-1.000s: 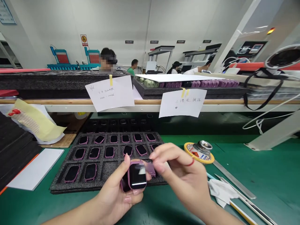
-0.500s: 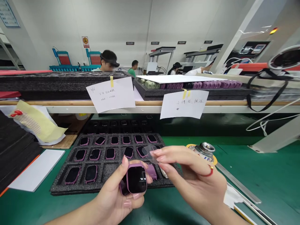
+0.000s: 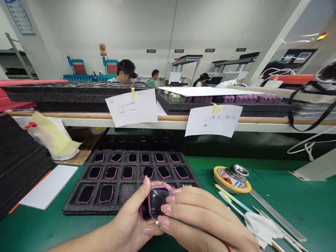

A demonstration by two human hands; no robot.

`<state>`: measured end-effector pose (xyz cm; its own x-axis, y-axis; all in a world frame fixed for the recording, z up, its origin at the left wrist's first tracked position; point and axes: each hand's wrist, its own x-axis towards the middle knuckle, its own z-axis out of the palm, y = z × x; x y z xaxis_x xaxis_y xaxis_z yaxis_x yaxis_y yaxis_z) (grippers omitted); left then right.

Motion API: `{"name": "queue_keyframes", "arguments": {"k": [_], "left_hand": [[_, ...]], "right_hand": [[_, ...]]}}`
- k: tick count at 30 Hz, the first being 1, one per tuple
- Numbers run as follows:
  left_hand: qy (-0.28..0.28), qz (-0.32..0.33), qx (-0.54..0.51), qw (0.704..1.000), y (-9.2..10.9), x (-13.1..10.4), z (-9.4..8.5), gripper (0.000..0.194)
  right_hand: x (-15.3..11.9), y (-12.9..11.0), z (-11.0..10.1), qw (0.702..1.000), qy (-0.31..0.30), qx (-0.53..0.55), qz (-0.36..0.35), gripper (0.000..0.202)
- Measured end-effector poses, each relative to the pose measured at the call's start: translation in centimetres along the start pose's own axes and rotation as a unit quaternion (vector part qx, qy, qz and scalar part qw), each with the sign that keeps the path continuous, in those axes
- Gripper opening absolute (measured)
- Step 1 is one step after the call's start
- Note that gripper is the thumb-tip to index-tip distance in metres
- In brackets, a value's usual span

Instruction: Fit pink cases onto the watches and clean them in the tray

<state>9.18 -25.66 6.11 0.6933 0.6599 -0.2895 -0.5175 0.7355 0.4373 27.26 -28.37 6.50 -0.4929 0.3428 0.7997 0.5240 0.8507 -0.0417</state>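
My left hand [image 3: 135, 217] is wrapped round two purple-framed watch cases, one behind the other. The front watch case [image 3: 155, 203] has its dark screen facing me. Over the right part of that screen lies my right hand [image 3: 202, 217], fingers together and fingertips on the glass and frame. A small shiny bit of clear film shows at the screen's lower edge, by my right fingertips; the rest of it cannot be made out. Behind my hands, a black foam tray [image 3: 123, 189] holds several purple watch cases in its compartments.
A round tin with a metal neck [image 3: 232, 179], pencils, a white cloth [image 3: 264, 225] and a steel ruler [image 3: 278, 215] lie at right. White sheets [image 3: 49, 187] and stacked black foam are at left. A shelf with hanging paper notes crosses ahead; people sit beyond.
My right hand has come left and down from beside the watch onto its screen. The clear film it held up is now mostly hidden. The view has shifted slightly.
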Motion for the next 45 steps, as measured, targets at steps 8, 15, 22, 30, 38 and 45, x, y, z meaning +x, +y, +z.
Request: {"name": "queue_keyframes", "arguments": {"k": [8, 15, 22, 30, 38, 45], "left_hand": [[0.034, 0.073, 0.094, 0.992, -0.1, 0.0, 0.6, 0.05], [0.063, 0.079, 0.089, 0.991, -0.2, 0.3, 1.3, 0.055], [0.057, 0.051, 0.07, 0.995, 0.8, 0.1, 1.4, 0.055], [0.084, 0.082, 0.062, 0.991, 0.9, 0.5, 0.7, 0.044], [0.1, 0.183, 0.051, 0.977, 4.3, -0.3, 2.0, 0.048], [0.016, 0.158, 0.162, 0.974, 4.4, -0.6, 1.4, 0.061]], "right_hand": [[1.9, -0.7, 0.0, 0.994, -0.002, 0.04, 0.097, 0.044], [1.9, -0.4, 0.7, 0.943, -0.015, 0.211, 0.259, 0.063], [1.9, 0.0, -0.2, 0.941, -0.031, 0.224, 0.25, 0.067], [1.7, 0.5, 0.1, 0.98, -0.016, 0.087, 0.179, 0.059], [0.0, 2.2, 3.1, 0.964, -0.052, 0.066, 0.252, 0.05], [-1.0, 2.9, 5.0, 0.943, -0.127, 0.095, 0.292, 0.038]]}}
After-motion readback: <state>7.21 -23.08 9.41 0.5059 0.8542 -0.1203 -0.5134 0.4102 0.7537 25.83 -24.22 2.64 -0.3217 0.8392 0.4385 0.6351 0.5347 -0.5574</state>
